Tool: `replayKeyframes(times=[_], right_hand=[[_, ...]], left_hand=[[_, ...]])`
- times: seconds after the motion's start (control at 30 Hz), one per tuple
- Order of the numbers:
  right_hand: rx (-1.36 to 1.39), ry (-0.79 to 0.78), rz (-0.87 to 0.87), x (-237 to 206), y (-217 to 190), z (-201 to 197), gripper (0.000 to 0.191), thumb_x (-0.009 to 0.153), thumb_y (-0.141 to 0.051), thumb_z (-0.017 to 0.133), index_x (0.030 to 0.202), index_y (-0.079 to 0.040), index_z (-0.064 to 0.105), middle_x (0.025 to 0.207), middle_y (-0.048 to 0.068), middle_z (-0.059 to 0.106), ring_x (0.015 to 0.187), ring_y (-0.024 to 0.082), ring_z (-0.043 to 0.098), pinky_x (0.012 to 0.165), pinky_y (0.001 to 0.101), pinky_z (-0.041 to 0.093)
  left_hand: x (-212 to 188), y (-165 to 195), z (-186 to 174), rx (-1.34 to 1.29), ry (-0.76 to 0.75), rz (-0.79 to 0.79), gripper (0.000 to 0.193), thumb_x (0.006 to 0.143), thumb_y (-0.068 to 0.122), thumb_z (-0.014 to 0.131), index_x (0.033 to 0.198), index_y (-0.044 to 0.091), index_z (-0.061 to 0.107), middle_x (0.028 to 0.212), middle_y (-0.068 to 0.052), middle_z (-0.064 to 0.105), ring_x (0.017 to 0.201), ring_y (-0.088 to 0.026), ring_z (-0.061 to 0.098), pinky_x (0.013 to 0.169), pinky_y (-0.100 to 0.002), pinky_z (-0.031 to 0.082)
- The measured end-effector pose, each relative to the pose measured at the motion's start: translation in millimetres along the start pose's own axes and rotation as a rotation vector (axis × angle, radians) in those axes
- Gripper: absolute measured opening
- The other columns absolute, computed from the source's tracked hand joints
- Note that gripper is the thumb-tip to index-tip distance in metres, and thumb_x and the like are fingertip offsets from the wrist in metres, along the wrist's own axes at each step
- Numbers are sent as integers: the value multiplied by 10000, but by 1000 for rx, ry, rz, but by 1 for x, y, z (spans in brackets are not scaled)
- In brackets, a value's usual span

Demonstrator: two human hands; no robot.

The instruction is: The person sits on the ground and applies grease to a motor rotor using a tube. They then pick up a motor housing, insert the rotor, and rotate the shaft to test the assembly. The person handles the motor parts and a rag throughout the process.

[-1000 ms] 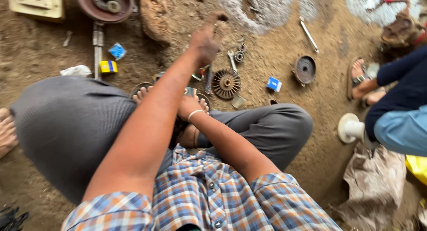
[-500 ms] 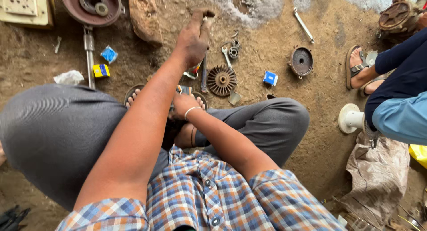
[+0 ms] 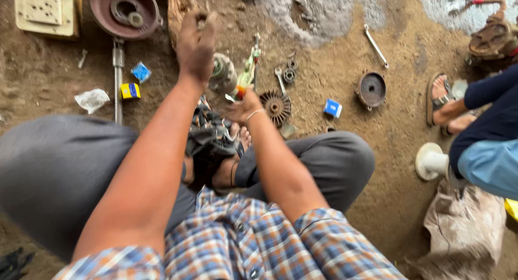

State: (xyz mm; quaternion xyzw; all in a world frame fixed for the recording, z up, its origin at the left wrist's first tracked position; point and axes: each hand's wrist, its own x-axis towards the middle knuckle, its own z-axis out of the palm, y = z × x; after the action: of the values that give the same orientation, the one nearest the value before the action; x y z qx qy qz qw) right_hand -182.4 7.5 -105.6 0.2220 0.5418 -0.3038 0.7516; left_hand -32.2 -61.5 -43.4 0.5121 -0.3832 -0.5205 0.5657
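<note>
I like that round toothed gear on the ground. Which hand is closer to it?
The right hand, beside the gear and holding a screwdriver. The left hand is raised farther off, up-left.

Bare dirt floor (image 3: 334,53) lies open between the spanner (image 3: 375,46) and the small gears (image 3: 290,74), room enough for hands. Nearer in, the finned wheel (image 3: 276,106), blue box (image 3: 333,108) and round cover (image 3: 372,89) crowd the ground. On the left, a steel rod (image 3: 117,80) and red drum (image 3: 125,11) block the way.
</note>
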Motion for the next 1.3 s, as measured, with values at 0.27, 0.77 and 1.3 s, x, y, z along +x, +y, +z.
replayKeyframes(times=[0.27, 0.77, 1.3], right_hand=[[327, -283, -165, 28, 43, 79, 812, 866, -825, 467, 1391, -214, 571, 1349, 102, 631, 1273, 345, 575, 1108, 631, 397], [8, 79, -263, 109, 13, 64, 833, 722, -678, 691, 1355, -155, 552, 1228, 138, 674, 1039, 360, 660, 889, 607, 513], [-267, 723, -621, 115, 16, 72, 1512, 516, -504, 935, 1638, -142, -12, 1578, 277, 327, 1371, 424, 497, 1155, 469, 457]], left_hand=[[-9, -20, -74, -154, 321, -114, 114, 1152, 260, 540, 1152, 152, 578, 1012, -40, 570, 652, -95, 525, 600, -317, 596], [-51, -112, -147, 959, 286, -386, 217, 968, 155, 655, 1172, 115, 593, 947, -228, 717, 895, -437, 695, 762, -528, 525], [1, -136, -138, 1251, 49, -753, 453, 926, 199, 617, 1364, 192, 501, 1345, -209, 568, 1255, -438, 531, 1017, -607, 405]])
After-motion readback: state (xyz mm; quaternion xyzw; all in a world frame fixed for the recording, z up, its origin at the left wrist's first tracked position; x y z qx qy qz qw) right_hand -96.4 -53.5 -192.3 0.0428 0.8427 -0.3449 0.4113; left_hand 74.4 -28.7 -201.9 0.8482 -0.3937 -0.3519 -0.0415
